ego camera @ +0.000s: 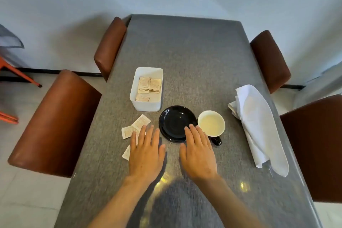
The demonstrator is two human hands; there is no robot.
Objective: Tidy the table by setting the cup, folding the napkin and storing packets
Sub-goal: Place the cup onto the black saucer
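Grey table (194, 57) by a pale wall, 4 brown chairs – left hand (146, 152) and right hand (199, 153) flat, fingers straight, holding nothing.

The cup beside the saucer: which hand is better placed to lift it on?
Probably the right hand: its fingers lie next to the cup and its handle. The left hand rests across the saucer, over loose packets.

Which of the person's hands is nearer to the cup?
Right. The right hand has its fingertips just beside the cup, over the saucer's near edge. The left hand lies across the saucer from it, over the loose packets.
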